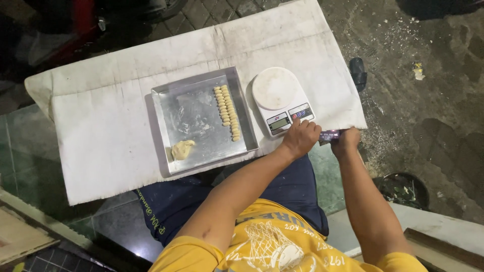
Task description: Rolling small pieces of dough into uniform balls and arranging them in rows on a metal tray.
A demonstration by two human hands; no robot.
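Purple phone (330, 135) lies crosswise, left-right | left hand (301, 138), right hand (346, 140) curled, gripping its ends

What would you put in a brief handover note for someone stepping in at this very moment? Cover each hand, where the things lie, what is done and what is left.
Left hand: resting at the near table edge, just below the white kitchen scale, touching a small dark object.
Right hand: gripping that same object from the other side; what it is cannot be told.
Metal tray: on the white cloth, left of the scale.
Done: two neat rows of small dough pieces along the tray's right side.
Left: one dough lump in the tray's near left corner, unshaped. Scale platform bare.
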